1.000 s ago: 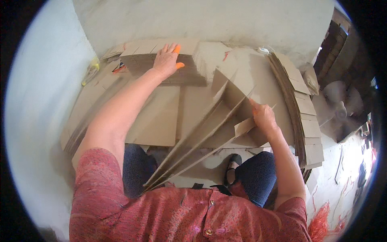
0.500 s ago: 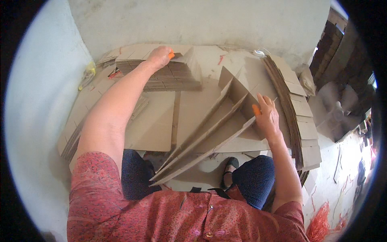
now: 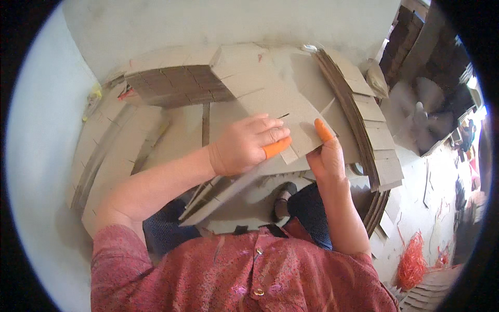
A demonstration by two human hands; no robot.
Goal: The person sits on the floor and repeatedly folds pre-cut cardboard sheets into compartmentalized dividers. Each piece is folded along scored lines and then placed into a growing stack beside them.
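A long slotted cardboard divider strip [image 3: 283, 99] slants from the far stack toward my right hand. My right hand [image 3: 328, 156] grips its near right end, thumb with an orange finger cot on top, the other fingers underneath. My left hand [image 3: 249, 143] is closed at the strip's near edge, its thumb also in an orange cot; some of its fingertips are hidden. Below my hands, other cardboard strips [image 3: 223, 195] stand on edge, fanned toward my lap. How they join the long strip is mostly covered by my left hand and the strip itself.
A stack of slotted cardboard strips [image 3: 179, 86] stands at the far left, with more strips [image 3: 99, 151] along the left side. Another long row of cardboard pieces [image 3: 358, 114] lines the right. A fan [image 3: 420, 112] and red plastic twine [image 3: 412, 262] are on the right.
My left hand has come from the far stack back beside my right hand. A long strip now lies across the fanned strips, covering their far ends.
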